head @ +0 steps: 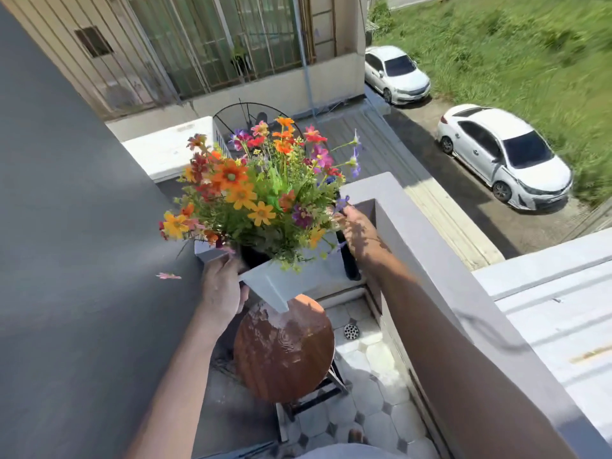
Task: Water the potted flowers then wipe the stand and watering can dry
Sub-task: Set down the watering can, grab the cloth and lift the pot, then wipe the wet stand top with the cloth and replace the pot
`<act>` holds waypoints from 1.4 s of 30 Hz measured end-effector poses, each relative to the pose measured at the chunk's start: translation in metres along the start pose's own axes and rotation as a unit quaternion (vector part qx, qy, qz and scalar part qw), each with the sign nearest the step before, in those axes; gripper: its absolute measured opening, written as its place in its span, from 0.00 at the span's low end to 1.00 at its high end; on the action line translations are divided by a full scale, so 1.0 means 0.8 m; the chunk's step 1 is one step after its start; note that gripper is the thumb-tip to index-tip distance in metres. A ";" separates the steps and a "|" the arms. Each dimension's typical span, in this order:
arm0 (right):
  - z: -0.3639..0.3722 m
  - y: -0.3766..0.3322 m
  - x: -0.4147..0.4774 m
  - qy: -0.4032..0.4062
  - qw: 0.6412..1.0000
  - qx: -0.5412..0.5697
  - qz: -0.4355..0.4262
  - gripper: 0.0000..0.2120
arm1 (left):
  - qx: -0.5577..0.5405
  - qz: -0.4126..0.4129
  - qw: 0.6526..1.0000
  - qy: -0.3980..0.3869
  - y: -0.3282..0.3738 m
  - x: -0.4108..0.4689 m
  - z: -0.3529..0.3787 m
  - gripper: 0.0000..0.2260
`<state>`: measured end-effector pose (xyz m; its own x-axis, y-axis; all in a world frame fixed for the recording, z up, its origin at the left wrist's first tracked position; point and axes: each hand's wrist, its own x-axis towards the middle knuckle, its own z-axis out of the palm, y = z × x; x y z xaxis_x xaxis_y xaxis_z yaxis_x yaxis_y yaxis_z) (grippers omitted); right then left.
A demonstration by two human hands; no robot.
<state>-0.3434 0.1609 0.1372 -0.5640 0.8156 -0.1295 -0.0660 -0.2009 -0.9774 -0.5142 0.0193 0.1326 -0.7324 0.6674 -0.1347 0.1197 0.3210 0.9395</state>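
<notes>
Landmark: the round wooden stand (284, 352); every place below is told from it.
Stand: a round brown wooden top on dark legs, on the tiled balcony floor (374, 412); its top is wet and glistening, with a puddle across the far half.
Pot: the white square pot (275, 286) is held in the air just above the far edge of the stand, tilted, one corner pointing down over the wet top; whether that corner touches the wood cannot be told.
Flowers: a thick bunch of flowers (258, 190), orange, yellow, red, pink and purple with green leaves, rises from the pot, above and beyond the stand.
Left hand: the left hand (222, 286) is at the near left side of the pot, above the stand's left rim; its grip is clamped on the pot, fingers wrapped under the rim.
Right hand: the right hand (359, 236) is at the far right side of the pot, above and right of the stand, half hidden by leaves; its grip looks closed on the pot's rim, fingertips out of sight.
Petal: one pink petal (169, 276) shows against the grey wall (73, 226), left of the stand and higher.
Drain: a round metal drain (351, 331) sits in the floor just right of the stand.
Parapet: the grey parapet (430, 260) runs along the right of the stand.
Watering can: cannot tell where it is.
</notes>
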 end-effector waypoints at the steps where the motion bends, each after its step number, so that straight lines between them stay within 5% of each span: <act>1: 0.007 0.003 0.002 -0.025 0.999 -0.012 -0.035 0.13 | -0.036 -0.027 0.999 -0.003 -0.004 0.002 -0.004 0.20; 6: 0.012 0.051 0.006 0.017 0.988 -0.123 -0.086 0.10 | -0.067 -0.065 0.995 0.029 -0.003 0.007 -0.010 0.19; 12: 0.059 0.069 -0.002 0.288 0.934 -0.110 -0.181 0.05 | -0.022 -0.059 0.998 0.007 -0.011 -0.001 0.015 0.18; 21: 0.112 0.127 -0.049 0.105 0.958 -0.122 -0.236 0.05 | -0.043 -0.080 0.995 0.031 -0.019 0.000 0.027 0.11; 28: 0.092 0.137 0.018 0.211 0.962 -0.116 -0.130 0.08 | -0.087 -0.103 0.991 0.020 -0.041 -0.002 0.018 0.09; 36: 0.140 0.188 -0.018 0.027 0.984 -0.120 -0.127 0.03 | -0.087 -0.131 0.985 0.064 -0.059 0.030 -0.010 0.12; 42: 0.155 0.263 -0.003 0.017 0.994 -0.103 -0.027 0.08 | -0.039 -0.119 0.990 0.071 -0.109 0.065 -0.040 0.11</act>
<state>-0.4577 0.0492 -0.0474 -0.5364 0.8403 -0.0784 0.0768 -0.0439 -0.9961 -0.5846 0.0043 0.0535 -0.8207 0.4765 -0.3153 -0.1163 0.4010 0.9087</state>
